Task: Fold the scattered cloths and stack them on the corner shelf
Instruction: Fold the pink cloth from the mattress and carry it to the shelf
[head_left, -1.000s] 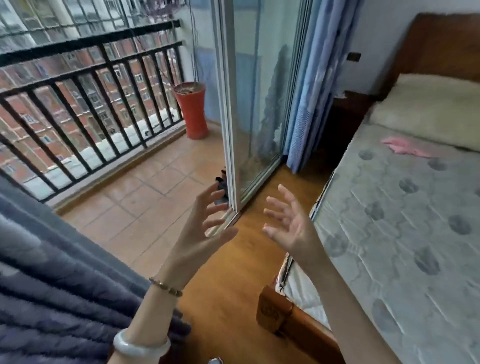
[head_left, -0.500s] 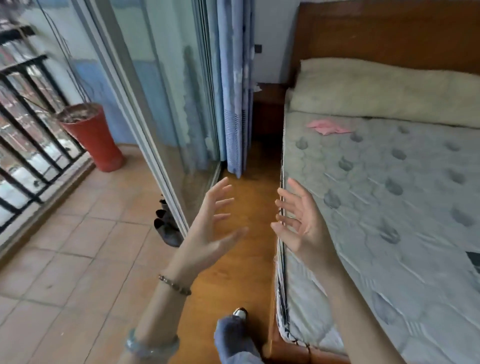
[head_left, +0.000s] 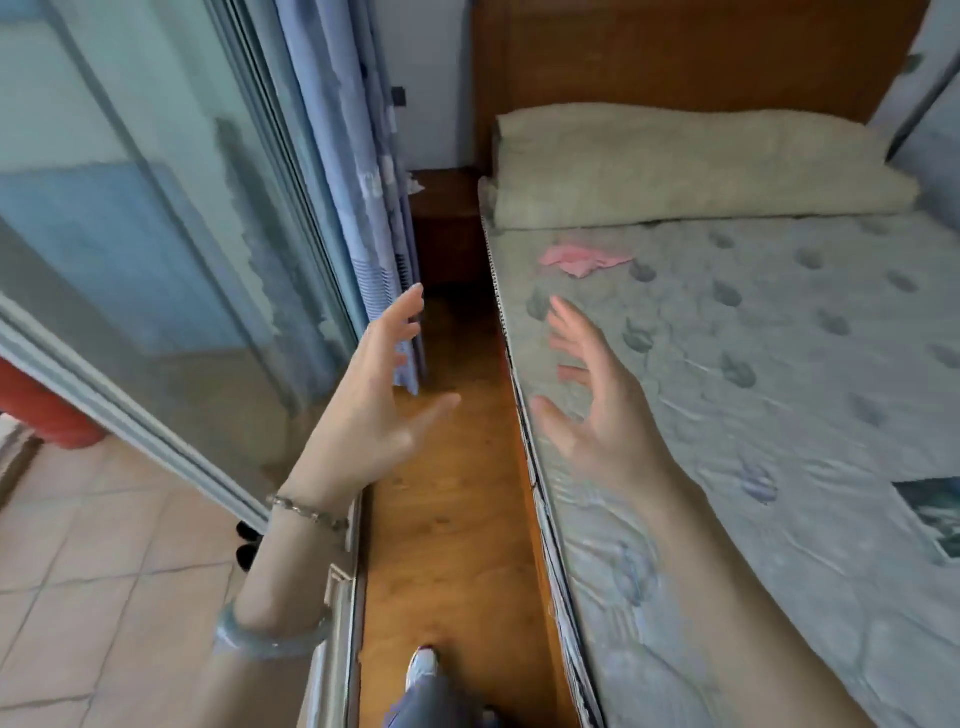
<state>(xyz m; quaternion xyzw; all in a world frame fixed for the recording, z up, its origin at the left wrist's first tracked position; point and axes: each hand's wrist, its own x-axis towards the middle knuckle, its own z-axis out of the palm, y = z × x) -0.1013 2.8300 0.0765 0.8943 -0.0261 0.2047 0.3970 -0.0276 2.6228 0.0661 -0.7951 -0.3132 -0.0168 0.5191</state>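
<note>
A crumpled pink cloth (head_left: 584, 258) lies on the grey mattress (head_left: 779, 389) near the far left corner, just below a folded beige blanket (head_left: 691, 166). My left hand (head_left: 371, 400) is raised over the wooden floor strip, fingers spread, holding nothing. My right hand (head_left: 597, 410) hovers above the mattress's left edge, also open and empty, well short of the pink cloth. Part of a dark patterned cloth (head_left: 935, 514) shows at the right edge of the mattress. No shelf is in view.
A glass sliding door (head_left: 171, 270) and blue curtain (head_left: 358, 171) stand on the left. A narrow wooden floor strip (head_left: 452, 519) runs between door and bed toward a dark nightstand (head_left: 447, 218). A red pot (head_left: 41, 410) and dark shoes (head_left: 248, 543) are on the tiled balcony.
The view has swung right from the balcony railing toward the bed. Both hands stay raised and open, and the pink cloth now lies closer ahead.
</note>
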